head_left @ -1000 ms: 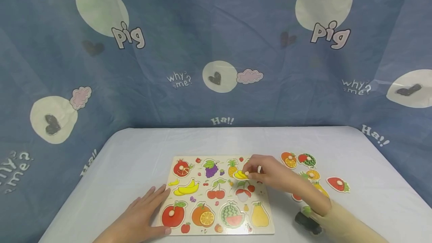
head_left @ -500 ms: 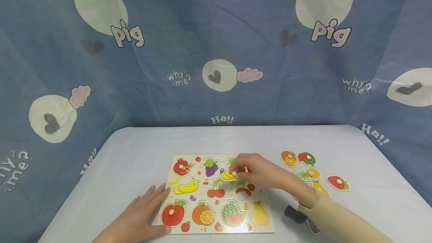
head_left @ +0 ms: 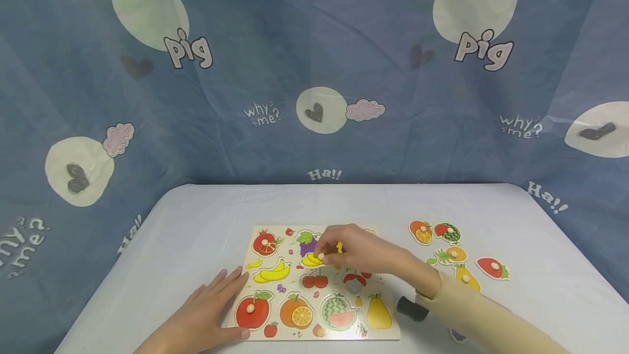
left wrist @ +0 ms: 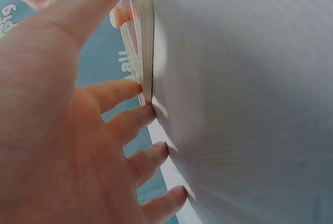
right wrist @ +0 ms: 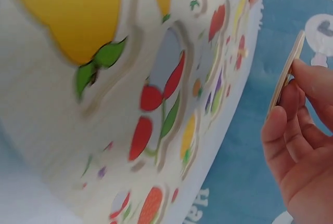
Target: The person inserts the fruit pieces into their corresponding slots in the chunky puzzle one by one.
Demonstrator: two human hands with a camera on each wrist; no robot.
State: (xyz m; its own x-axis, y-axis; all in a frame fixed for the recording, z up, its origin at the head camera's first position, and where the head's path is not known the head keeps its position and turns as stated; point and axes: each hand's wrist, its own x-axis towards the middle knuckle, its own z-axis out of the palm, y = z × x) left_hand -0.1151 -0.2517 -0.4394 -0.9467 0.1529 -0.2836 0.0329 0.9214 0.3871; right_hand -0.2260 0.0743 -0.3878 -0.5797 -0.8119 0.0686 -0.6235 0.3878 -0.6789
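The right hand (head_left: 357, 247) pinches a banana piece (head_left: 312, 260) near its pale knob (head_left: 321, 256), holding it above the puzzle board (head_left: 289, 242), between the grapes (head_left: 306, 246) and cherries (head_left: 314, 282). The left hand (head_left: 208, 311), fingers spread, rests at the board's left edge on the white tabletop (head_left: 196, 217). Seen edge-on, the thin piece should prove light and stiff, its glossy face perhaps slippery; the knob offers the surest hold.
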